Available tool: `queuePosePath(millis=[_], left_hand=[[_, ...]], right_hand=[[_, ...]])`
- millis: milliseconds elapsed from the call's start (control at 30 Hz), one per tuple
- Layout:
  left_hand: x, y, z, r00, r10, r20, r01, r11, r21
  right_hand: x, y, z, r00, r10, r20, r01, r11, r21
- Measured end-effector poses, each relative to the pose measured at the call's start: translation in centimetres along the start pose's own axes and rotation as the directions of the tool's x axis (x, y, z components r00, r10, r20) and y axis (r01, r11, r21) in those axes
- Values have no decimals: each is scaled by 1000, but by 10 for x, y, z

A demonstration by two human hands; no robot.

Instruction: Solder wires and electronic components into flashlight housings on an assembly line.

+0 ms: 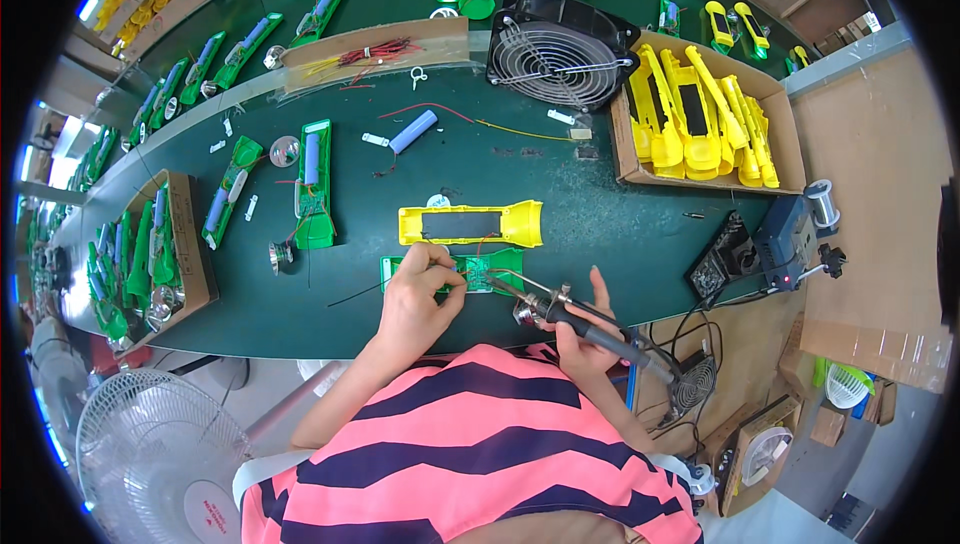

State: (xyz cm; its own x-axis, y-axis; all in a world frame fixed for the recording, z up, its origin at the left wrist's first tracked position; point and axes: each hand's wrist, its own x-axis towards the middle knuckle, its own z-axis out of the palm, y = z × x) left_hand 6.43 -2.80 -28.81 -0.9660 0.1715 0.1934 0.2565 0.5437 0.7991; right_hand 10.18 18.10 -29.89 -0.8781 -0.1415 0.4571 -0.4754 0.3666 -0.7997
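A green flashlight half-shell (pixel 505 266) lies in front of me with a small circuit board (pixel 475 270) in it. My left hand (pixel 415 296) rests over its left part, thumb and forefinger pinched by the board; what they hold is too small to make out. A thin black wire (pixel 355 295) sticks out to the left from under that hand. In my right hand (pixel 588 342) is a soldering iron (pixel 600 330) with a thin metal guide tube, its tip at the board. Just beyond lies a yellow half-shell (pixel 525 224) with a dark panel.
At the right stand a carton of yellow shells (pixel 690 114), a black fan (pixel 562 59) and a blue soldering station (pixel 785 244). A carton of green shells (pixel 190 234) is at the left. Loose battery cells (pixel 413 132), wires and wired green shells (pixel 315 184) lie beyond my hands.
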Motion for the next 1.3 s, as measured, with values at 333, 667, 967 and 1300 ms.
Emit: queuePosePath(millis=[333, 667, 967, 1300], left_hand=[[5, 4, 3, 1000, -19, 2, 19, 998, 62], [6, 3, 4, 999, -33, 41, 30, 997, 74], [9, 4, 4, 998, -20, 65, 13, 994, 105], [11, 4, 4, 998, -19, 61, 11, 992, 129]], right_hand=[[-14, 9, 19, 915, 332, -231, -245, 909, 336], [-15, 13, 21, 929, 312, -198, -257, 930, 262], [-7, -1, 13, 874, 421, -243, -298, 859, 417], [-10, 5, 7, 929, 287, -232, -215, 932, 291]])
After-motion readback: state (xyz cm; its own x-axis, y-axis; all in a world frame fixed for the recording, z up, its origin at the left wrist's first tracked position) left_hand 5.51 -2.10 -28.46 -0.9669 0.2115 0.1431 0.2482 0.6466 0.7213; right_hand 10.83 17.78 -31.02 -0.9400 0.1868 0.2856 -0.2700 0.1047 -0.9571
